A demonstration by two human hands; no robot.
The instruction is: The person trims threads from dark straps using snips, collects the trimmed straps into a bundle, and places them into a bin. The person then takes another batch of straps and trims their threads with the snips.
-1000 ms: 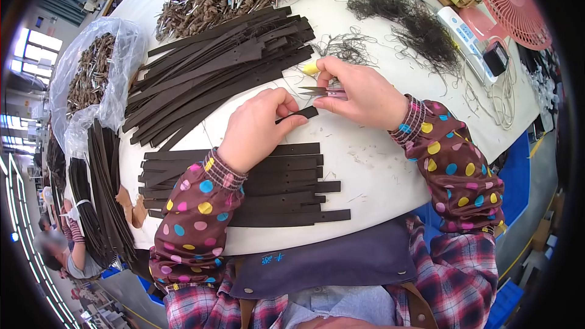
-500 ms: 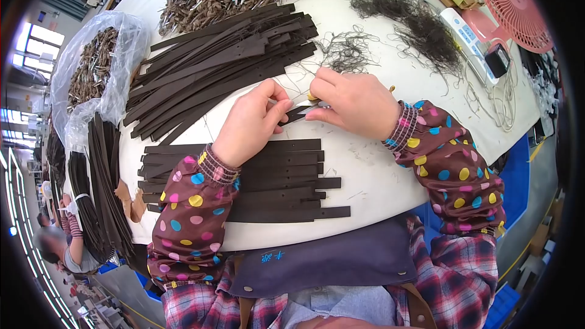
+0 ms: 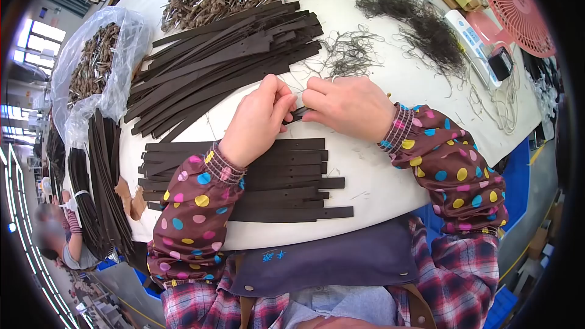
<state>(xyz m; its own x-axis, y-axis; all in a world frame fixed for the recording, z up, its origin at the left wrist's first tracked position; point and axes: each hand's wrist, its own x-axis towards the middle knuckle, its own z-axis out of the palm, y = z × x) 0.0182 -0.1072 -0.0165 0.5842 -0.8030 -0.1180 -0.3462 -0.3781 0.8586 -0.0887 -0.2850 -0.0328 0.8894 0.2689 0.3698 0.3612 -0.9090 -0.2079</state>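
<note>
Over the white surface [image 3: 390, 192], I saw the left hand [image 3: 256, 122] pinching a dark strip [image 3: 297, 115] in its grip, near the middle and well in from the near edge. The right hand [image 3: 350, 106] curled in at the strip's other end, its fingertips mostly hidden from me; I could not tell whether its grip was clenched or what it held. A flat row of strips [image 3: 280, 183] lay toward the near edge, and a looser pile of strips [image 3: 219, 67] toward the far left. Blue characters [image 3: 274, 256] marked the purple apron [image 3: 341, 262] below the near edge, too small to read for certain. Near the far right corner sat a white power strip [image 3: 472, 39], its markings illegible to me, beside a pink fan [image 3: 518, 9].
</note>
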